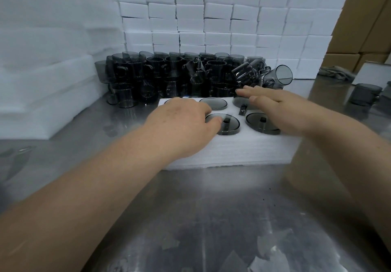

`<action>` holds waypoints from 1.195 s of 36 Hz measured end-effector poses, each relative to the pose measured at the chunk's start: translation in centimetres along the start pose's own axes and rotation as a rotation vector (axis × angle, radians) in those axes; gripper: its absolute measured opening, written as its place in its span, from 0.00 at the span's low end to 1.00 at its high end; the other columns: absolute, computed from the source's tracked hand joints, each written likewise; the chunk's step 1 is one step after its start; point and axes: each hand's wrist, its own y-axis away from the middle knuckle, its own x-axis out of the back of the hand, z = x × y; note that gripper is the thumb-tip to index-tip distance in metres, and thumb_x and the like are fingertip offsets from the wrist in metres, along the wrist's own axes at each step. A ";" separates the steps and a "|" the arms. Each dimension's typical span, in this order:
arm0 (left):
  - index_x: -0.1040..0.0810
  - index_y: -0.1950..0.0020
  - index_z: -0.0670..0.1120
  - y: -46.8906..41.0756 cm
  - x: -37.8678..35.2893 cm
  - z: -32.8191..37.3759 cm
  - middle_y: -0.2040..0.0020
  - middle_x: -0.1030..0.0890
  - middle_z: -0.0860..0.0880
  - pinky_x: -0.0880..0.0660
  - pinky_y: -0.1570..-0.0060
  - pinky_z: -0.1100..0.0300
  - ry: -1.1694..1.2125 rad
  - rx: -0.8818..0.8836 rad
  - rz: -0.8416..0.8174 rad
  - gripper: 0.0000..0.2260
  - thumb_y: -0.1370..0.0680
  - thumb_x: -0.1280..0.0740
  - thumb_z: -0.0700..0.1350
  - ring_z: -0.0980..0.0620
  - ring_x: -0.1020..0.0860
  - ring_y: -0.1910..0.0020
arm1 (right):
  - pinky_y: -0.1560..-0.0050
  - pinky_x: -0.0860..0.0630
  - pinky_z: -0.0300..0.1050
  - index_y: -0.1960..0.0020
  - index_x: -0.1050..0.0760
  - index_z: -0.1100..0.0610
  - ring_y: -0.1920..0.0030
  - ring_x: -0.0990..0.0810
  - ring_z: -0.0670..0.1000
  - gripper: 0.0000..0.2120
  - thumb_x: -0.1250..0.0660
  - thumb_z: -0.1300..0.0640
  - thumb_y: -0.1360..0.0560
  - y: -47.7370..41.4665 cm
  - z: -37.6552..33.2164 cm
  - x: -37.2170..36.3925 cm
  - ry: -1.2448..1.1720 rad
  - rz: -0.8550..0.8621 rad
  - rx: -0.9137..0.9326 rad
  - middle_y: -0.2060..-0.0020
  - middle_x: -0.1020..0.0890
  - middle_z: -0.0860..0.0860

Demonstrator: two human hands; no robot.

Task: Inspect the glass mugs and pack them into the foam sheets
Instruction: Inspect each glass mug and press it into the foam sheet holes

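A white foam sheet block (232, 151) lies on the steel table, with several smoky glass mugs sunk upside down in its holes; their round bases show, such as one mug base (213, 103) at the back and another (230, 126) in front. My left hand (182, 125) lies palm down over the block's left side, its thumb touching the front mug base. My right hand (281, 108) lies flat with straight fingers over the right-hand mugs (257, 121). Behind the block stands a pile of loose dark glass mugs (169, 75).
A wall of stacked white foam blocks (222, 17) rises behind the mugs. Thick foam sheets (42, 94) are piled at the left. Cardboard boxes (364, 17) stand at the right, with a lone mug (365, 96) and a white box near them.
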 end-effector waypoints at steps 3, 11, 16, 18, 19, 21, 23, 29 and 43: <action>0.25 0.40 0.54 0.0 0.0 0.0 0.43 0.24 0.52 0.35 0.54 0.57 0.001 0.001 -0.002 0.19 0.22 0.48 0.60 0.52 0.31 0.42 | 0.29 0.49 0.39 0.31 0.35 0.41 0.29 0.42 0.40 0.18 0.49 0.49 0.20 0.0 -0.1 -0.1 0.004 -0.011 -0.009 0.30 0.35 0.38; 0.26 0.40 0.54 -0.2 -0.1 0.0 0.43 0.24 0.52 0.34 0.53 0.56 -0.012 0.003 -0.019 0.20 0.23 0.49 0.61 0.51 0.32 0.40 | 0.31 0.47 0.35 0.32 0.32 0.45 0.31 0.38 0.40 0.18 0.46 0.50 0.21 -0.1 -0.2 -0.4 -0.012 -0.017 -0.025 0.32 0.31 0.40; 0.25 0.40 0.54 -0.2 -0.1 -0.1 0.44 0.24 0.52 0.34 0.53 0.56 -0.017 -0.009 -0.009 0.20 0.22 0.49 0.60 0.51 0.31 0.42 | 0.33 0.46 0.34 0.33 0.30 0.45 0.32 0.37 0.40 0.18 0.46 0.48 0.21 -0.2 -0.1 -0.4 -0.017 -0.046 -0.041 0.33 0.30 0.39; 0.25 0.41 0.54 -0.2 -0.1 -0.1 0.45 0.23 0.52 0.33 0.54 0.56 -0.016 -0.014 -0.003 0.19 0.22 0.49 0.60 0.51 0.31 0.43 | 0.35 0.45 0.33 0.33 0.30 0.45 0.33 0.36 0.39 0.18 0.46 0.46 0.21 -0.3 0.0 -0.5 -0.027 -0.053 -0.057 0.34 0.30 0.38; 0.25 0.42 0.53 -0.2 -0.1 -0.1 0.46 0.23 0.52 0.33 0.54 0.57 -0.015 -0.016 0.001 0.19 0.22 0.49 0.60 0.51 0.31 0.44 | 0.36 0.45 0.33 0.33 0.30 0.44 0.34 0.36 0.39 0.18 0.46 0.45 0.22 -0.3 0.1 -0.5 -0.033 -0.055 -0.069 0.34 0.30 0.38; 0.24 0.42 0.54 -0.2 -0.2 -0.1 0.46 0.23 0.53 0.34 0.55 0.57 -0.014 -0.018 0.004 0.19 0.22 0.48 0.60 0.52 0.30 0.45 | 0.35 0.44 0.35 0.33 0.31 0.42 0.34 0.35 0.40 0.19 0.47 0.42 0.22 -0.4 0.2 -0.6 -0.029 -0.065 -0.086 0.34 0.30 0.38; 0.24 0.42 0.54 -0.2 -0.2 -0.1 0.47 0.23 0.53 0.34 0.56 0.57 -0.011 -0.022 0.007 0.19 0.22 0.48 0.60 0.52 0.30 0.45 | 0.35 0.43 0.36 0.33 0.31 0.41 0.33 0.34 0.41 0.20 0.47 0.41 0.23 -0.4 0.2 -0.6 -0.023 -0.077 -0.098 0.34 0.30 0.38; 0.24 0.42 0.54 -0.2 -0.2 -0.1 0.46 0.23 0.53 0.34 0.55 0.56 -0.012 -0.022 0.010 0.19 0.23 0.48 0.60 0.51 0.30 0.44 | 0.36 0.39 0.40 0.35 0.29 0.40 0.35 0.31 0.44 0.21 0.46 0.37 0.24 -0.5 0.0 -0.4 -0.022 -0.082 -0.140 0.36 0.26 0.41; 0.23 0.45 0.53 -0.2 -0.3 -0.1 0.50 0.23 0.53 0.34 0.57 0.57 -0.009 -0.028 0.016 0.18 0.23 0.48 0.59 0.51 0.29 0.47 | 0.31 0.61 0.41 0.25 0.54 0.43 0.27 0.61 0.41 0.32 0.47 0.39 0.25 -0.5 0.4 -1.0 -0.007 -0.098 -0.072 0.25 0.55 0.42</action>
